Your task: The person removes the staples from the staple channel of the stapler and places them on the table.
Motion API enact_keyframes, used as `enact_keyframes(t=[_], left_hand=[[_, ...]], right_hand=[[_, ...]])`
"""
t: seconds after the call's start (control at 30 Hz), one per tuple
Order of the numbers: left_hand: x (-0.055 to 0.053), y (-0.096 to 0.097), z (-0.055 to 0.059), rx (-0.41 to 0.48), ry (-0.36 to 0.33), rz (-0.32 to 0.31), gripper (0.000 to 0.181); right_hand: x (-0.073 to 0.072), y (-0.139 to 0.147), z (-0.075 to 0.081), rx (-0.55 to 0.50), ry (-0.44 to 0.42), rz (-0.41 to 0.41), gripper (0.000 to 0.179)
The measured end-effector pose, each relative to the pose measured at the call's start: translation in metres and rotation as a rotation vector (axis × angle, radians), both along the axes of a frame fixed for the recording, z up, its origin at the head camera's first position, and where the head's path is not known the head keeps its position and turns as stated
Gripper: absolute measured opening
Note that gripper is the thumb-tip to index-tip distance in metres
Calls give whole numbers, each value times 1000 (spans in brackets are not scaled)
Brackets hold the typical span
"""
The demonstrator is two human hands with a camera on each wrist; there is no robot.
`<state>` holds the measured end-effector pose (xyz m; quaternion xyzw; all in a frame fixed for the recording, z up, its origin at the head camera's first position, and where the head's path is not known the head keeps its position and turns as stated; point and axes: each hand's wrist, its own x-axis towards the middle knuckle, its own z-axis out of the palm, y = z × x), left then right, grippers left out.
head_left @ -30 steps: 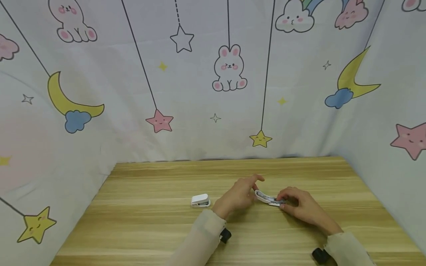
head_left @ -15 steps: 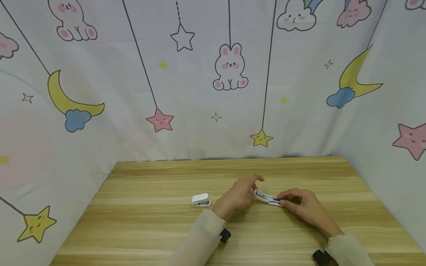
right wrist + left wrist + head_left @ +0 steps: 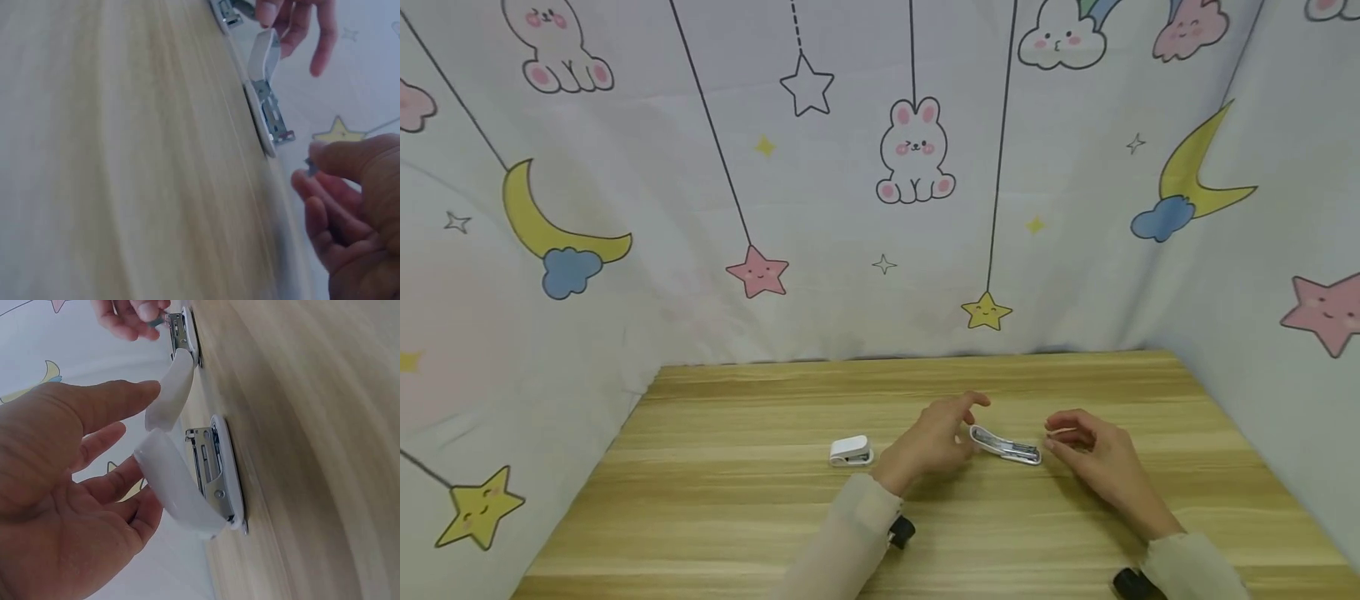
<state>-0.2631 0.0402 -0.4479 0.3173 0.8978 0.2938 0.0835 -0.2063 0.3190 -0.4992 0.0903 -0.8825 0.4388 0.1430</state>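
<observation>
Evidently pinched a grey sliver (image 3: 310, 167) in right hand (image 3: 1101, 454), spread fingers of left hand (image 3: 928, 446) by open stapler (image 3: 1006, 447); probably needed squaring to it.

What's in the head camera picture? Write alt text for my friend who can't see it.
A person's left hand is by one end of an opened white stapler on a wooden table, their right hand near the other. A second white stapler sits left of the left hand; behind hangs cartoon-print cloth.
</observation>
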Motion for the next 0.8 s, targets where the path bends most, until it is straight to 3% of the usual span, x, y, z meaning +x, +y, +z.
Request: enact_keyframes(t=[0.27,0.5,0.8], left_hand=[[3,-20,3,37,-5,17,66],[4,-33,6,66,-32,25,67],[1,-39,4,58,-31,12,71]], right_hand=[[13,-3,5,115,-9,75,41],[20,-14,6,238,117,114,46],[20,-16,2,297,178,130,51]])
